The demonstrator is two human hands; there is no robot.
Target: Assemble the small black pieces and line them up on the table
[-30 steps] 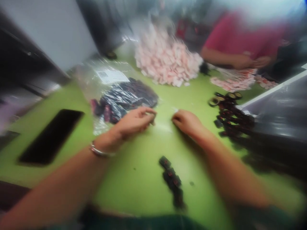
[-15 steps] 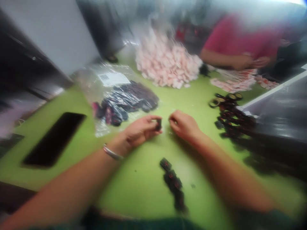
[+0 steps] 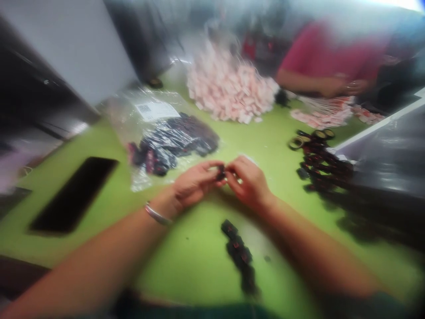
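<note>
Between the thumb and fingers of my left hand [image 3: 195, 180] is a small black block-like part [image 3: 220, 172]. My right hand [image 3: 248, 179] meets it from the right, its fingertips pinched together against the part; whether they hold something tiny of their own is hidden. Closer to me on the green table [image 3: 186, 266], a short row of black block-like parts [image 3: 237, 248] with reddish marks lies below both hands. Beyond my left hand rests a clear plastic bag [image 3: 172, 137] of dark parts with a white label.
A dark flat rectangular object [image 3: 76, 192] lies at left. Behind the hands rises a heap of pale pink-white tags [image 3: 232, 88]. At right are black parts [image 3: 322, 164] beside a grey bin [image 3: 392, 150]. A person in a pink top [image 3: 335, 57] works across the table.
My right hand has moved left, closing the gap to the black part in my left hand. The left hand keeps its hold and has hardly moved.
</note>
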